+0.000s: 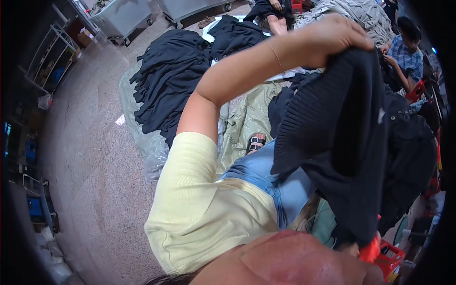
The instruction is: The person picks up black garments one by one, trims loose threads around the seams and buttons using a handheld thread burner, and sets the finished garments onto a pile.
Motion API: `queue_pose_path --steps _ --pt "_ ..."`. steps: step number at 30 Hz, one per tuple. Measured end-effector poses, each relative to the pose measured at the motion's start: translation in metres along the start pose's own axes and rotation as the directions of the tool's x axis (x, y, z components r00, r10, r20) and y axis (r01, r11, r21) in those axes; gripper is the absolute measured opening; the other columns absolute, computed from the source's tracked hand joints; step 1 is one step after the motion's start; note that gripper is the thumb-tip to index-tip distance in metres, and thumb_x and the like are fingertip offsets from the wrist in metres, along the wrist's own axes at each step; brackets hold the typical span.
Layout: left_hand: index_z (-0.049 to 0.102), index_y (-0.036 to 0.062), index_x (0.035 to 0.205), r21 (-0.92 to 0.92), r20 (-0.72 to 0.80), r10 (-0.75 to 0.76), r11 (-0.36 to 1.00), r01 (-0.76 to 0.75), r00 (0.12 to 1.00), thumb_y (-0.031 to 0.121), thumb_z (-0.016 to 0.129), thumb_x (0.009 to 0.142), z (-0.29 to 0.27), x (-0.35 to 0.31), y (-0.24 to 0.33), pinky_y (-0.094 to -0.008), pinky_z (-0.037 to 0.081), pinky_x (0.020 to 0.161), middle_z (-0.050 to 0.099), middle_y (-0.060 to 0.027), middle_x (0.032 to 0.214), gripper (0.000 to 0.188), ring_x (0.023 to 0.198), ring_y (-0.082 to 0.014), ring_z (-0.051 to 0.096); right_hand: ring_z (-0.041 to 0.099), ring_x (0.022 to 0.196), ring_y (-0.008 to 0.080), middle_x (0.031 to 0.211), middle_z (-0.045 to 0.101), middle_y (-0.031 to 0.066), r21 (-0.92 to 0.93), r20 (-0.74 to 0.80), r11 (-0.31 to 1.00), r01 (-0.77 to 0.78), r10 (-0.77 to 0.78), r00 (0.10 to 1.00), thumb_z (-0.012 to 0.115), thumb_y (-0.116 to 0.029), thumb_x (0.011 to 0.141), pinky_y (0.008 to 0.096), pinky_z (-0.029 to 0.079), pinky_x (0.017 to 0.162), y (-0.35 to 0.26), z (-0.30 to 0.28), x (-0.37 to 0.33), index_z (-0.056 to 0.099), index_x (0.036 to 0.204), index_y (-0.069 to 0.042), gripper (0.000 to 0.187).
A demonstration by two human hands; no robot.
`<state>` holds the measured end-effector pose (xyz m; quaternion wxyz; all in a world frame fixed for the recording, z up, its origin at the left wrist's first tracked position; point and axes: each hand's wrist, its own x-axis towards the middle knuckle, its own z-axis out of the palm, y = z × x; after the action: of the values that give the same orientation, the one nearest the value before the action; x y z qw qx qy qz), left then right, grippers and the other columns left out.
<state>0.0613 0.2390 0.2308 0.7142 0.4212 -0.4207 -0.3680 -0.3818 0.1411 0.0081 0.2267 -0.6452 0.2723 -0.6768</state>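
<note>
My left hand point(335, 40) is raised at the upper right, its fingers closed on the edge of a black ribbed knit garment point(308, 118). The garment hangs down in front of my jeans, and a dark fold gapes in its middle. Low at the right, a small part of my right hand point(351, 249) shows at the garment's lower end; its fingers are mostly hidden behind the cloth. Beside that hand is a bright orange-red thing point(370, 249), too blurred to name. More black cloth with round metal-looking fasteners point(399, 116) lies just behind the garment.
Piles of black garments point(173, 71) lie on plastic sheeting point(137, 128) ahead of me. Grey wheeled bins point(121, 19) stand at the far left. A person in a checked shirt point(408, 59) sits at the far right; another person's hand point(275, 4) shows at the top. A red crate point(392, 256) stands low right.
</note>
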Motion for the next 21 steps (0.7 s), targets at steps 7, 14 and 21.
queue_pose_path --steps 7,14,21 --pt "0.071 0.0082 0.105 0.53 0.135 -0.175 0.845 0.078 0.975 0.015 0.07 0.092 -0.158 0.089 -0.122 -0.0299 0.051 0.069 0.07 -0.0024 0.088 0.014 0.078 -0.0165 0.067 0.069 0.091 0.0135 0.11 0.074 0.0111 0.048 0.139 0.814 -0.579 0.568 0.811 0.067 -0.019 0.099 0.029 0.054 0.082 0.009 -0.005 0.061 0.062 0.128 0.006 0.038" --pt "0.064 0.0067 0.123 0.842 -0.314 -0.091 0.433 0.321 0.945 0.041 0.072 0.087 -0.191 -0.056 -0.415 -0.0457 0.046 0.102 0.065 -0.0214 0.126 0.051 0.12 -0.0377 0.059 0.063 0.072 0.0124 0.081 0.066 0.0036 -0.627 0.185 0.653 -0.425 0.655 0.733 0.075 -0.027 0.093 0.0318 0.052 0.07 0.101 -0.025 -0.069 0.068 0.11 -0.002 0.031" --pt "0.063 0.0044 0.129 -0.565 -0.303 -0.86 0.509 0.65 0.41 0.033 0.063 0.098 -0.191 -0.256 -0.519 -0.0379 0.051 0.098 0.067 -0.0133 0.125 0.043 0.117 -0.028 0.063 0.068 0.096 0.0375 0.108 0.068 0.0165 -0.567 0.45 0.806 -0.17 0.476 0.755 0.093 -0.04 0.066 0.0441 0.054 0.081 -0.016 0.086 -0.129 0.059 0.13 -0.012 0.077"
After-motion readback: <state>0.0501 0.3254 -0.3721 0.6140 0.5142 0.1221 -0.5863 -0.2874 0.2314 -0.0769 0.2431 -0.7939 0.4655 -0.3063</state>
